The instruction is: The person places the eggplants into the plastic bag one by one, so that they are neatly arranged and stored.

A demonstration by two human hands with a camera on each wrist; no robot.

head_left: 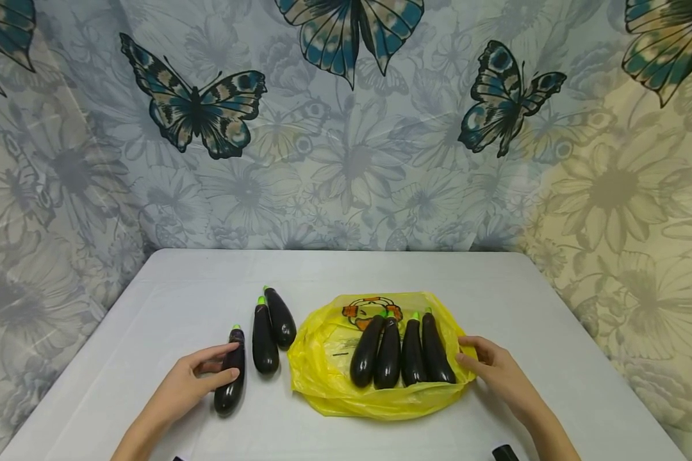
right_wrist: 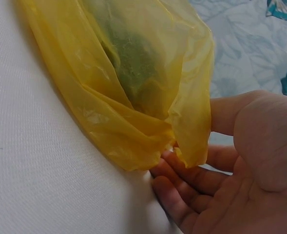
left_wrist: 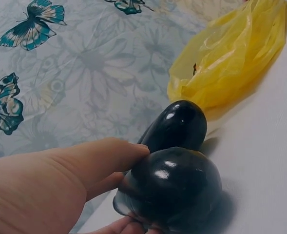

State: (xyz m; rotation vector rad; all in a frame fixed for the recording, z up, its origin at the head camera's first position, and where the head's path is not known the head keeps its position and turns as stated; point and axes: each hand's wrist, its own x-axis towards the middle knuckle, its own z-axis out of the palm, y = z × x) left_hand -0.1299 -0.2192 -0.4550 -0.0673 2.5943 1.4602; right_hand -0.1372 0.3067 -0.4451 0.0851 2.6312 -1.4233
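My left hand (head_left: 179, 385) grips a dark, glossy eggplant (head_left: 229, 396) at the left of the table, thumb on one side and fingers on the other. Its green stem end points away from me. In the left wrist view the round end of that eggplant (left_wrist: 175, 187) lies close to the camera. At the other side, my right hand (head_left: 500, 374) pinches the right edge of a yellow plastic bag (head_left: 323, 388). Several eggplants (head_left: 388, 358) lie side by side on the open bag. Seen from the right wrist, the bag (right_wrist: 109, 131) has its gathered edge between thumb and fingers.
Two more eggplants lie between my left hand and the bag, a nearer one (head_left: 264, 342) and a farther one (head_left: 280, 320). Everything rests on a white table (head_left: 438, 269). Behind it rises a wall covering (head_left: 346, 211) with butterflies and flowers.
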